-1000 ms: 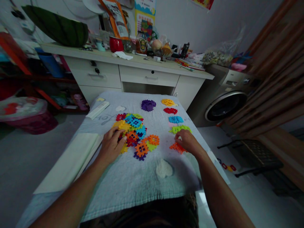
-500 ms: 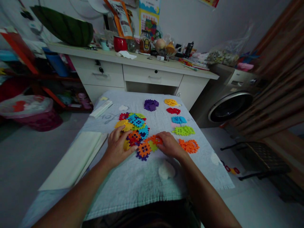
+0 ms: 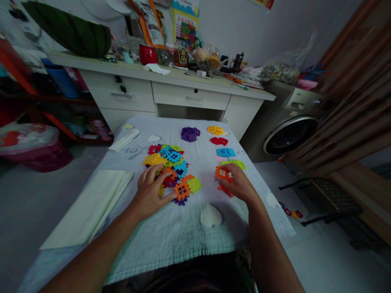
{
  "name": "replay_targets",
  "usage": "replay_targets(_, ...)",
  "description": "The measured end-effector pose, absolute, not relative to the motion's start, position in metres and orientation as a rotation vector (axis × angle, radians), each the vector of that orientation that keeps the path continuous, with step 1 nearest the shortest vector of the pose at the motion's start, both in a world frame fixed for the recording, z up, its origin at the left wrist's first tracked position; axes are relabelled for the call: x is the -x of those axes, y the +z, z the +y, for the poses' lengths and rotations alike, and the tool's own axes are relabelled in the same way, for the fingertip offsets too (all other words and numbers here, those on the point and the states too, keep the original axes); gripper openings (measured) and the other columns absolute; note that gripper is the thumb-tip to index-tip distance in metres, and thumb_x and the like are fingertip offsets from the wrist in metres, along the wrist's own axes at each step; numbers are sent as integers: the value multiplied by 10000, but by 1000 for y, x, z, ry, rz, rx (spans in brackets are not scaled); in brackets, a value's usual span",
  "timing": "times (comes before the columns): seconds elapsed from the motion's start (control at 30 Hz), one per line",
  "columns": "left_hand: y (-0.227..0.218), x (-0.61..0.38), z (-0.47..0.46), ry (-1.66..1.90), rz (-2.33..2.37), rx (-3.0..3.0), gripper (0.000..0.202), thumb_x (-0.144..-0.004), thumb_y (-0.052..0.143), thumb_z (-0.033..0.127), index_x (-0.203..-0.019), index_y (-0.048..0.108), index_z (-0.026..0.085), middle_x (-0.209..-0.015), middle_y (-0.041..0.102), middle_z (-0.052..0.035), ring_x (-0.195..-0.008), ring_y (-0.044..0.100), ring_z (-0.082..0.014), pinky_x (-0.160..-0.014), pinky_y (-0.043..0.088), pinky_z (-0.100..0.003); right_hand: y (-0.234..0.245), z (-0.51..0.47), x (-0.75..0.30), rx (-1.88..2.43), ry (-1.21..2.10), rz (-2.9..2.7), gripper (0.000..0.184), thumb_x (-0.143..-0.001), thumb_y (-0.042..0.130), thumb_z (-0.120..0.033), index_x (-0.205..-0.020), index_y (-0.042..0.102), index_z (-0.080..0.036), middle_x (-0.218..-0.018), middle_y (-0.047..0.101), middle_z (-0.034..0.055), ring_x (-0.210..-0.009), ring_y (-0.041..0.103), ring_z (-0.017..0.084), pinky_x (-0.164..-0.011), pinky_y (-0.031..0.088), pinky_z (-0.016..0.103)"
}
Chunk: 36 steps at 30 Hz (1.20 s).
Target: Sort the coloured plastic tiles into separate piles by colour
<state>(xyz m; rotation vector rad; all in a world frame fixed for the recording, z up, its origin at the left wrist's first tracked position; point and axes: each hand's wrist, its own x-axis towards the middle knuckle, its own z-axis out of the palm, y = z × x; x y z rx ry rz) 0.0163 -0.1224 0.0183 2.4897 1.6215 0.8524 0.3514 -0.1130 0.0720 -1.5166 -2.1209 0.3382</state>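
A mixed heap of coloured plastic waffle tiles (image 3: 172, 162) lies in the middle of a towel-covered table (image 3: 171, 232). My left hand (image 3: 151, 191) rests on the heap's near edge, fingers spread over the tiles, beside an orange tile (image 3: 182, 189). My right hand (image 3: 238, 183) is pinched on an orange tile (image 3: 222, 173) just above the orange pile (image 3: 225, 190), which it partly hides. Sorted piles run along the right: green (image 3: 234, 163), blue (image 3: 226, 152), red (image 3: 219, 141), yellow (image 3: 215, 130). A purple pile (image 3: 190, 133) sits at the back.
A white remote-like bar (image 3: 124, 140) and a folded white cloth (image 3: 88, 207) lie at the table's left. Behind stands a cluttered white desk (image 3: 171, 87); a washing machine (image 3: 290, 130) is at the right. Round white patches (image 3: 210, 215) mark the towel.
My right hand reached left to the heap, took an orange tile, and carried it back right over the orange pile. The left hand stayed on the heap.
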Motion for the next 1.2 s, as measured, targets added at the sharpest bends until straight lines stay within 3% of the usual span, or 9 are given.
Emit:
replay_targets(0.43, 18, -7, -114, 947, 1694, -2358, 518, -801, 584, 556, -1217, 588, 248, -1390, 386, -124, -1313, 370, -348, -1092, 295, -537, 52, -138, -437, 1970, 357, -1865, 478, -684, 525, -159, -1153, 618, -168, -1207, 632, 123, -1120, 589, 247, -973, 466, 399)
replay_targets(0.67, 15, -10, -115, 861, 1722, -2348, 648, -733, 628, 605, -1266, 563, 242, -1437, 328, -131, -1337, 331, -373, -1100, 276, -545, 56, -137, -430, 2128, 353, -1947, 511, -696, 536, -119, -1203, 599, -147, -1240, 628, 136, -1129, 587, 253, -1013, 429, 397)
replay_targets(0.9, 16, -16, -118, 838, 1678, -2365, 760, -653, 710, 600, -1305, 521, 261, -1427, 323, -128, -1312, 344, -379, -1078, 309, -551, 74, -132, -396, 1874, 242, -2023, 411, -769, 516, -160, -1170, 601, -183, -1238, 624, 120, -1170, 552, 269, -1037, 400, 465)
replay_targets(1.2, 18, -20, -123, 778, 1697, -2396, 851, -613, 738, 628, -1333, 495, 245, -1461, 282, -158, -1347, 291, -413, -1086, 283, -584, 81, -116, -274, 1304, 513, -2527, 430, -785, 640, -201, -1210, 584, -168, -1252, 605, 122, -1160, 537, 253, -1020, 399, 426)
